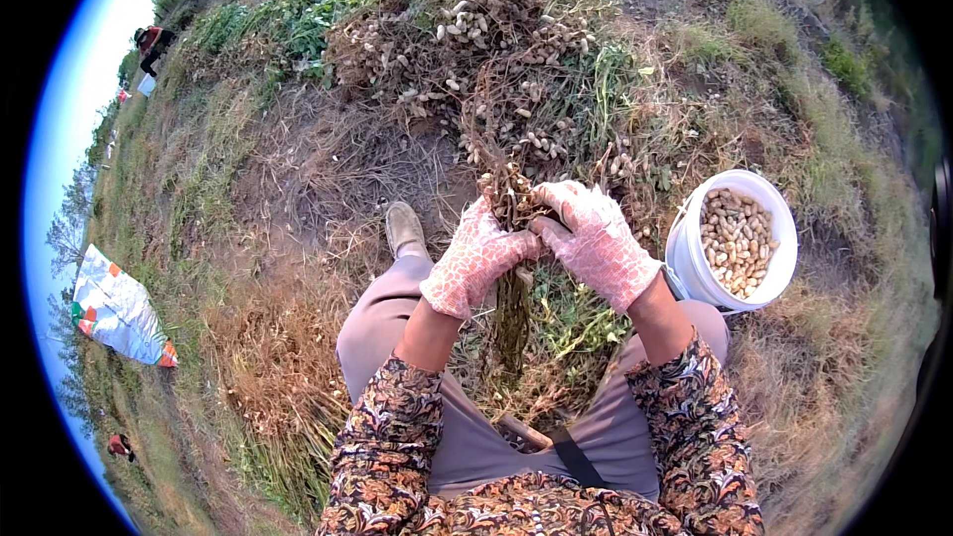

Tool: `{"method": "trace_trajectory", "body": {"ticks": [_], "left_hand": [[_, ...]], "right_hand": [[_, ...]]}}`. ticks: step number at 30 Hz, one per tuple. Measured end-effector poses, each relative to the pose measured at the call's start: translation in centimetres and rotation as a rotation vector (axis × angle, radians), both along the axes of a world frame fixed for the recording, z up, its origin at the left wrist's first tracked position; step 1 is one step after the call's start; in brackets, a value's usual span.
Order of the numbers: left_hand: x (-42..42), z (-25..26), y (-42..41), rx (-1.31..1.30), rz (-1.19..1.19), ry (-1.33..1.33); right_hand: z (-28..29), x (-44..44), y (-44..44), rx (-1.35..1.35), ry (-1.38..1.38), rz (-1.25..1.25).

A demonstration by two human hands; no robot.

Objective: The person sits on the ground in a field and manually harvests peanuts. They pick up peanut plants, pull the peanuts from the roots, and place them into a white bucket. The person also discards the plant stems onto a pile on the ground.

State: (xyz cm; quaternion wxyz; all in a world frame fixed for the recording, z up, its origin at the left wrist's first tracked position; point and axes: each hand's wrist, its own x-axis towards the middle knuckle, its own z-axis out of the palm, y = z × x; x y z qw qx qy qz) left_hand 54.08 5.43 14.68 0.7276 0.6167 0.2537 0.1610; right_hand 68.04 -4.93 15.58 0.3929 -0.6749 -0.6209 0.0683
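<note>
A bunch of pulled peanut plants (512,313) hangs upright between my knees, its roots at the top. My left hand (482,257), in a pink and white patterned glove, is closed around the bunch just below the roots. From the other side my right hand (592,238), in a matching glove, has its thumb and fingers at the roots; whether it pinches a pod is hidden. Beyond both hands lies a heap of uprooted peanut plants (476,52) with pods on them. A white plastic bucket (679,246), partly filled with peanuts (737,242), stands at my right knee.
Dry stripped plants (279,357) lie beside my left leg. Green leafy plants (298,22) lie at the heap's far left. A white sack with coloured patches (123,313) is at the far left. A person (151,45) bends over in the distance. A wooden stick (525,432) lies between my thighs.
</note>
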Motion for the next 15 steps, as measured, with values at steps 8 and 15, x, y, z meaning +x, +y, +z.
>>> {"method": "trace_trajectory", "body": {"ticks": [8, 15], "left_hand": [[2.4, -0.7, -0.5, 0.544, 0.115, 0.232], [3.3, 0.0, -1.1, 0.553, 0.223, 0.322]], "right_hand": [[1.3, -0.1, -1.3, -0.141, -0.120, -0.160], [2.0, 0.0, -1.4, -0.061, 0.424, -0.079]]}}
